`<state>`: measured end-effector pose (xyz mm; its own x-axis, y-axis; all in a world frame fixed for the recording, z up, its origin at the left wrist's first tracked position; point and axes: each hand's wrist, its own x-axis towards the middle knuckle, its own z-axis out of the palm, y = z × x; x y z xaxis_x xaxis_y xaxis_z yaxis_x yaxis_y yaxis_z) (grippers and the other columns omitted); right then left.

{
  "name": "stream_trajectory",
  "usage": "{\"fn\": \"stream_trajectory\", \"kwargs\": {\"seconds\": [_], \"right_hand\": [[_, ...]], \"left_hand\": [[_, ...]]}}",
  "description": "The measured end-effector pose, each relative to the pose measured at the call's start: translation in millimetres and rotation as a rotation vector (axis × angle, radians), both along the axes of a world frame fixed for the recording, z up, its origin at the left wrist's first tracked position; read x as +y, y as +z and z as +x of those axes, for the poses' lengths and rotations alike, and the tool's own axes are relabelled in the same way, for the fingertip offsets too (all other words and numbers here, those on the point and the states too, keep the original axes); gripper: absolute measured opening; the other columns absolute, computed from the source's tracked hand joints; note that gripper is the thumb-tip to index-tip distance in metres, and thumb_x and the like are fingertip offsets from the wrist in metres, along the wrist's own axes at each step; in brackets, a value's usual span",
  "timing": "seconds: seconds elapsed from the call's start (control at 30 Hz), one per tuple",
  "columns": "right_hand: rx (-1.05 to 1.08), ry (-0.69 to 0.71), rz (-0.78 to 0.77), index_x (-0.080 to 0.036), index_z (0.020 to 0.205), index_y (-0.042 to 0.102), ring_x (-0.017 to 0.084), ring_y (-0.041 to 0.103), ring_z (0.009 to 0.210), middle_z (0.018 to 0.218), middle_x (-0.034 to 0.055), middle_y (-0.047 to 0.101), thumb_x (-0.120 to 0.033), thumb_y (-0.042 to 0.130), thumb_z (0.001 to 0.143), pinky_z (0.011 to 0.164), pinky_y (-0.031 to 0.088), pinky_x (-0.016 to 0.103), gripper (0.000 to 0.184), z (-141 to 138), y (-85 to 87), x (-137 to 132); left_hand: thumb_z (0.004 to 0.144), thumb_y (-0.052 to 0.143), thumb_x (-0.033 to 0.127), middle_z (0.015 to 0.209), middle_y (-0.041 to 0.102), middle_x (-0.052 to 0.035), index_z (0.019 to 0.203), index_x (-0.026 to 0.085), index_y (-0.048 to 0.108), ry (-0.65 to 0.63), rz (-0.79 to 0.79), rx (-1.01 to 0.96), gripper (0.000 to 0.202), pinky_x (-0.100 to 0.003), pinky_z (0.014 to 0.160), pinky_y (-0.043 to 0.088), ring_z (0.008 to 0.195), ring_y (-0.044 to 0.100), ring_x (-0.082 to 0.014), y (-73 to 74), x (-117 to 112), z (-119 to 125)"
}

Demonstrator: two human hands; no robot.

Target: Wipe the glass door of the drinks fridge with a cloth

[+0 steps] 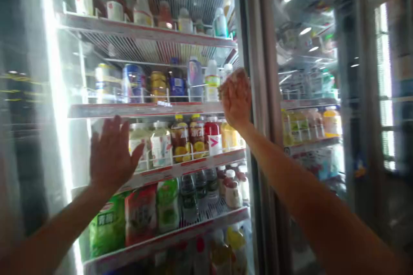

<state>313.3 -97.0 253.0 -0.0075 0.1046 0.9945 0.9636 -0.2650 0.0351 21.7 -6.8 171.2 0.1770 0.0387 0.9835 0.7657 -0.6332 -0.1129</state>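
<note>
1. The left hand [111, 154] is open and flat, with its thumb out to the side. It is up in front of a glass door [256, 30]. I can't tell if it touches the glass.
2. The right hand [237, 99] is higher up, near the door's metal edge. It has something like a crumpled, light brown cloth [241, 76] by its fingertips. It is blurry, so I can't tell if the fingers are closed on it.
3. The cloth is up by the glass, close to a white bottle with a yellow and green label [211, 80].
4. On that same shelf there are a blue can [132, 82] and some gold tins [158, 86].
5. One shelf down, the left hand is next to some pale bottles [160, 144]. Two dark bottles with yellow caps [189, 137] and a red bottle [213, 131] stand farther right.
6. Below them are a red bag [141, 212] between two green bags [108, 225], then some dark bottles and small bottles with white caps [232, 191].
7. A bright white light [57, 77] runs down the left side.
</note>
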Motion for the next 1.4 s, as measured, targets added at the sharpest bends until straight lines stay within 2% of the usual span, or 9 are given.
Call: {"fn": "stream_trajectory", "kwargs": {"seconds": [0.23, 0.43, 0.5, 0.7, 0.77, 1.0, 1.07, 1.27, 1.4], "right_hand": [[-0.547, 0.341, -0.333, -0.031, 0.137, 0.034, 0.021, 0.019, 0.139, 0.147, -0.0013, 0.031, -0.039, 0.038, 0.089, 0.114, 0.016, 0.05, 0.049, -27, -119.1, 6], [0.0, 0.169, 0.107, -0.013, 0.139, 0.035, 0.024, 0.018, 0.14, 0.149, 0.0149, 0.023, -0.038, 0.022, 0.093, 0.112, 0.02, 0.047, 0.054, 57, -50.0, -5], [0.033, 0.159, 0.129, -0.015, 0.141, 0.031, 0.025, 0.016, 0.14, 0.15, 0.0139, 0.019, -0.037, 0.023, 0.093, 0.111, 0.024, 0.048, 0.053, 67, -65.7, -8], [-0.113, 0.142, -0.068, -0.028, 0.145, 0.014, 0.026, 0.017, 0.14, 0.15, 0.0064, 0.023, -0.02, 0.041, 0.086, 0.102, 0.037, 0.055, 0.066, 49, -296.5, -34], [-0.138, 0.128, -0.088, -0.027, 0.145, 0.017, 0.025, 0.018, 0.139, 0.149, 0.0066, 0.026, -0.018, 0.043, 0.084, 0.101, 0.039, 0.053, 0.067, 51, -322.1, -37], [0.012, 0.166, 0.112, -0.02, 0.141, 0.031, 0.029, 0.019, 0.139, 0.15, 0.0128, 0.022, -0.03, 0.035, 0.09, 0.107, 0.023, 0.058, 0.052, 36, -123.3, -7], [-0.089, 0.222, 0.002, -0.021, 0.14, 0.033, 0.027, 0.017, 0.139, 0.149, 0.0117, 0.024, -0.03, 0.037, 0.089, 0.108, 0.021, 0.056, 0.052, 13, -126.9, -3], [-0.756, 0.402, -0.393, -0.033, 0.125, 0.051, 0.016, 0.033, 0.133, 0.138, -0.0018, 0.046, -0.026, 0.044, 0.08, 0.11, 0.025, 0.039, 0.046, -13, -243.8, -18], [-0.47, 0.252, -0.156, -0.021, 0.136, 0.04, 0.022, 0.028, 0.136, 0.142, 0.008, 0.039, -0.027, 0.038, 0.085, 0.11, 0.017, 0.049, 0.051, -5, -145.3, -4]], "left_hand": [[0.089, 0.032, 0.047, 0.149, 0.024, -0.0149, 0.141, 0.011, 0.027, 0.084, 0.049, 0.019, 0.063, -0.049, 0.113, 0.014, 0.14, 0.014, -0.0274, -9.4, 6, 1], [0.089, 0.033, 0.045, 0.148, 0.025, -0.0156, 0.14, 0.01, 0.028, 0.085, 0.067, 0.013, 0.062, -0.049, 0.113, 0.014, 0.139, 0.016, -0.0278, -9.7, 6, 0], [0.089, 0.033, 0.045, 0.148, 0.026, -0.0158, 0.14, 0.01, 0.029, 0.08, 0.057, 0.002, 0.062, -0.05, 0.112, 0.015, 0.139, 0.017, -0.0282, -11.5, 5, 2], [0.09, 0.033, 0.04, 0.148, 0.024, -0.0163, 0.142, 0.012, 0.025, 0.086, 0.069, -0.001, 0.06, -0.052, 0.111, 0.017, 0.139, 0.014, -0.0282, -38.4, 3, 5], [0.091, 0.034, 0.039, 0.149, 0.023, -0.0149, 0.144, 0.015, 0.019, 0.092, 0.085, 0.023, 0.06, -0.052, 0.111, 0.017, 0.14, 0.013, -0.0274, -46.7, 4, 3], [0.09, 0.036, 0.035, 0.15, 0.019, -0.0118, 0.146, 0.022, 0.006, 0.108, 0.098, 0.04, 0.065, -0.052, 0.111, 0.017, 0.139, 0.014, -0.0272, -62.0, 5, 0], [0.09, 0.037, 0.035, 0.151, 0.019, -0.0105, 0.146, 0.023, 0.003, 0.113, 0.096, 0.053, 0.066, -0.051, 0.111, 0.018, 0.14, 0.013, -0.0263, -69.2, 3, -1], [0.089, 0.04, 0.034, 0.149, 0.023, -0.0115, 0.146, 0.02, 0.008, 0.122, 0.139, 0.138, 0.066, -0.046, 0.112, 0.018, 0.139, 0.015, -0.0254, -95.7, 3, -16], [0.09, 0.04, 0.033, 0.147, 0.027, -0.0139, 0.145, 0.015, 0.015, 0.153, 0.191, 0.183, 0.063, -0.045, 0.112, 0.017, 0.139, 0.015, -0.0266, -107.2, 6, -24]]}}
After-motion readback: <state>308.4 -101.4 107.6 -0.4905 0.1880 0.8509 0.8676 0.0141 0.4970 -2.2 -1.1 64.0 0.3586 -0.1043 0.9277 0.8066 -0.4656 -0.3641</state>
